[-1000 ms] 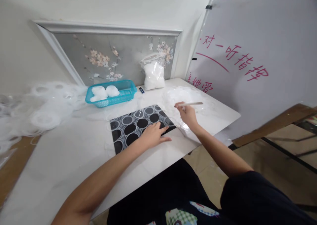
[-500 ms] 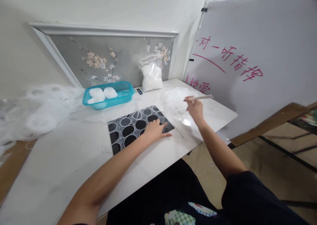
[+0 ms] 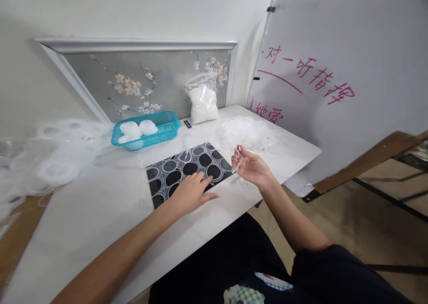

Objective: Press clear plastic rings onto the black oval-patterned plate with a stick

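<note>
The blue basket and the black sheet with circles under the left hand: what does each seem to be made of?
Blue basket: likely moulded plastic, translucent turquoise with slotted walls. Black sheet: seemingly glossy plastic or glass, since it reflects light; the left hand rests flat on it.

The left hand is laid palm-down, fingers spread and pointing forward, with the forearm extended diagonally from the lower left. The right hand is raised, palm turned upward and inward — fingers curled loosely, thumb and fingertips brought together in a pinch. The right elbow is bent, the forearm angled up from the lower right.
</note>
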`<action>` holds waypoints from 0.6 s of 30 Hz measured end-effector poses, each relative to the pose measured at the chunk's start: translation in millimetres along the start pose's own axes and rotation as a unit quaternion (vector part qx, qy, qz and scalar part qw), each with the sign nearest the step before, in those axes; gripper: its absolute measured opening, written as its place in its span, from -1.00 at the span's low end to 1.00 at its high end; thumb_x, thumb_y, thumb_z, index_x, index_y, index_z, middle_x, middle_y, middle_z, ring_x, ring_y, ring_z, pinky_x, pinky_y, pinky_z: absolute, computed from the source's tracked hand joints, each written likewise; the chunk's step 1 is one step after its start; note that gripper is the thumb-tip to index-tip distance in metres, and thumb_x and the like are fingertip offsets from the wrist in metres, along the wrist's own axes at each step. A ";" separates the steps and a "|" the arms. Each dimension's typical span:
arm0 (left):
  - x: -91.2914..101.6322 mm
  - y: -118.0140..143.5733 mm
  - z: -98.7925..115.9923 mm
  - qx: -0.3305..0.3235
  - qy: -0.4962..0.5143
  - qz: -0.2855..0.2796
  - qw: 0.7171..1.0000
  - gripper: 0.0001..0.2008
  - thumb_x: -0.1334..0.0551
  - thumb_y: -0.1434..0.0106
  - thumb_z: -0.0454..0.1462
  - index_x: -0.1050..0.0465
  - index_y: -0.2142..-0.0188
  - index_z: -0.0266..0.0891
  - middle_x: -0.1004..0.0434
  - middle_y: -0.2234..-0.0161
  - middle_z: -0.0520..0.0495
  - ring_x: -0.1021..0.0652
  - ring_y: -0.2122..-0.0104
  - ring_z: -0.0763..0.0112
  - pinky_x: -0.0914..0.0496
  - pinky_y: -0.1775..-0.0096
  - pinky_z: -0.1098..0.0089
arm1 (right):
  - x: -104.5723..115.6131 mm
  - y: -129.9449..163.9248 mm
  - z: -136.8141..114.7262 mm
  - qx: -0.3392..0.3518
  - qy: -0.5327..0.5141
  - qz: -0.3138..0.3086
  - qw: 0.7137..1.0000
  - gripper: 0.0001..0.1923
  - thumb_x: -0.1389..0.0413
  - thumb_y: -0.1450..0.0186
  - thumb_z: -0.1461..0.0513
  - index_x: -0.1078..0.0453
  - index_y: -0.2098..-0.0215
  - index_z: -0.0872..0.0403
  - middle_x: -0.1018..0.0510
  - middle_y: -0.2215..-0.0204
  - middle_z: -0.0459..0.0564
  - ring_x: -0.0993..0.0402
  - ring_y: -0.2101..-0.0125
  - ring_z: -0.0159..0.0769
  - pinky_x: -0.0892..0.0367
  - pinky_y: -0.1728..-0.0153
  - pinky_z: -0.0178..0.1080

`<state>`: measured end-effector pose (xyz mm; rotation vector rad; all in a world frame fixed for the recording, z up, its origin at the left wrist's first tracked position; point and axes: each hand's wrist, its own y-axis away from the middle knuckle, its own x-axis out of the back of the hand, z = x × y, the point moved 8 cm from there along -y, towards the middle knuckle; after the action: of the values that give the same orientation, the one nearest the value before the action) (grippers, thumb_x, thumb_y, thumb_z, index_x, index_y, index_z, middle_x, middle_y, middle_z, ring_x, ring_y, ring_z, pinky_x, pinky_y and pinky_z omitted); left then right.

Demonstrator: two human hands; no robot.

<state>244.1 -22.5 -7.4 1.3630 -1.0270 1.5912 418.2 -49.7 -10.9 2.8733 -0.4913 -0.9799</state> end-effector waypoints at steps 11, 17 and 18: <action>-9.9 12.7 11.3 -0.040 -0.016 0.025 0.999 -0.41 0.06 -0.41 0.08 -0.38 -0.12 -0.31 -0.43 0.22 -0.20 -0.45 0.21 0.18 -0.36 0.17 0.23 | -36.6 43.7 -9.5 0.029 0.094 0.012 0.995 -0.71 0.07 -0.32 0.07 -0.33 0.46 0.00 -0.32 0.63 -0.10 -0.30 0.54 -0.38 -0.25 0.54 -0.38; -18.5 11.9 6.7 -0.025 -0.038 0.004 0.999 -0.41 0.04 -0.41 0.08 -0.38 -0.13 -0.32 -0.43 0.21 -0.19 -0.45 0.22 0.19 -0.35 0.16 0.25 | -32.0 49.0 -19.4 0.081 0.067 0.003 0.994 -0.72 0.08 -0.33 0.07 -0.37 0.35 0.03 -0.48 0.42 -0.08 -0.28 0.57 -0.54 -0.05 0.64 -0.53; -19.5 11.6 6.2 -0.024 -0.042 0.001 0.999 -0.41 0.04 -0.40 0.08 -0.37 -0.14 -0.32 -0.43 0.21 -0.19 -0.45 0.21 0.19 -0.34 0.16 0.25 | -29.9 47.9 -23.2 0.105 0.068 0.005 0.992 -0.70 0.11 -0.34 0.06 -0.38 0.30 0.01 -0.52 0.31 -0.06 -0.32 0.53 -0.56 0.01 0.66 -0.55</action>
<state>237.8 -33.6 -27.1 1.4062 -1.1094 1.5137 396.6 -86.4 32.9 3.0907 -0.6316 -0.7671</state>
